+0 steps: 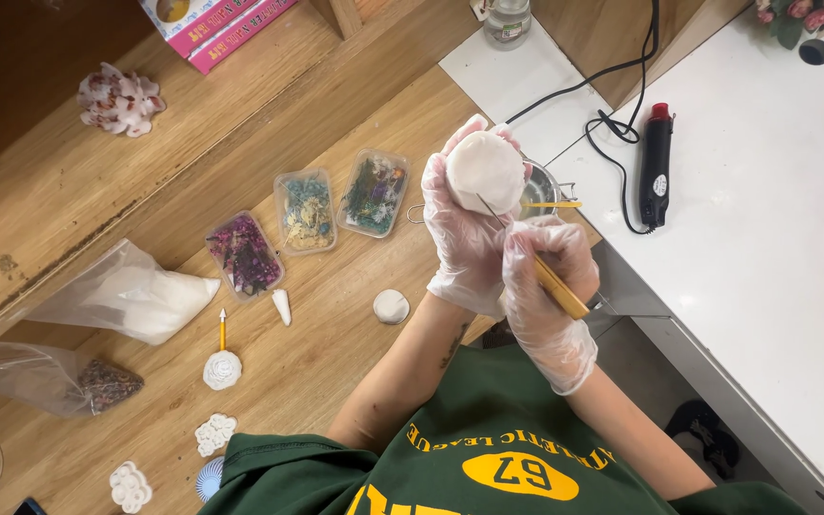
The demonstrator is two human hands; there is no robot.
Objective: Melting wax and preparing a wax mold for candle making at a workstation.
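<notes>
My left hand (464, 238) cups the white disc (484, 170); right hand (545, 286) fingers pinch the needle tool (536, 262). I judge 1 slip could gouge it.

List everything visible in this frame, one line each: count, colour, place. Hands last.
wax round: 1, white, in the left hand
needle tool: 1, yellow handle, in the right hand, tip at the round
trays: 3, clear, dried flowers inside, mid floor
small round: 1, white, floor below the trays
bags: 2, clear, one with white filling, one with dried bits, floor left
moulded pieces: about 4, white, floor lower left
heat tool: 1, black with red tip, white surface
metal cup: 1, behind the hands
boxes: pink, top edge
left hand: gloved, cupping the round
right hand: gloved, gripping the tool
</notes>
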